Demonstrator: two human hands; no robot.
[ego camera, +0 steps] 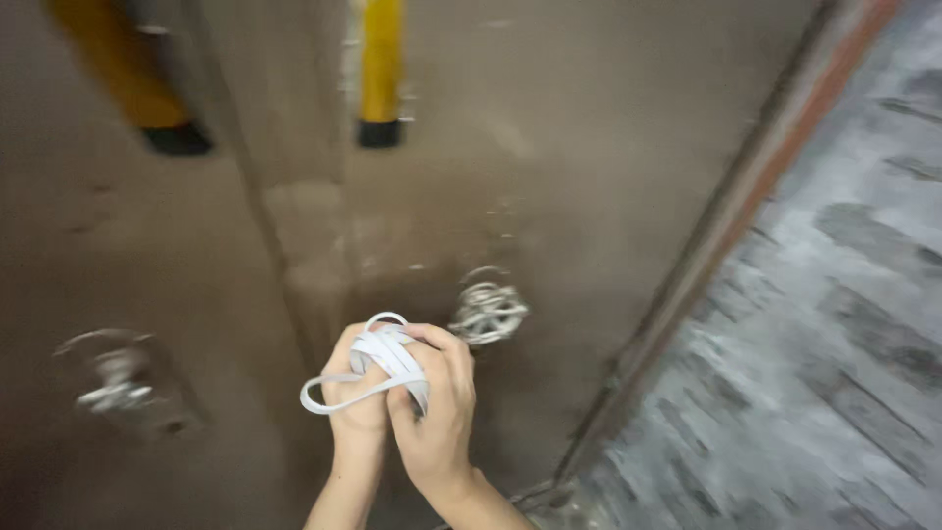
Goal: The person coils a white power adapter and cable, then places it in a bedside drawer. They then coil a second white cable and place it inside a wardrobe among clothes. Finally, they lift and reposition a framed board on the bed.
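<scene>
White flat strapping (385, 365) is bunching up in front of me, light, limp and slick, so I am pinching the wound bundle between my left hand (355, 397) and right hand (437, 412), near the tangled coil (488, 312) on the floor (569, 196).

We hold a bundle of white flat strap (388, 358) between both hands: left hand (355, 397) behind it, right hand (434, 412) closed over the front, one loop hanging out to the left. Below us: brown floor (549, 147); two more strap tangles, one just beside our hands (488, 311), one blurred at left (118, 383); two yellow posts (381, 59) with black bases; grey planking (834, 344) at right.
</scene>
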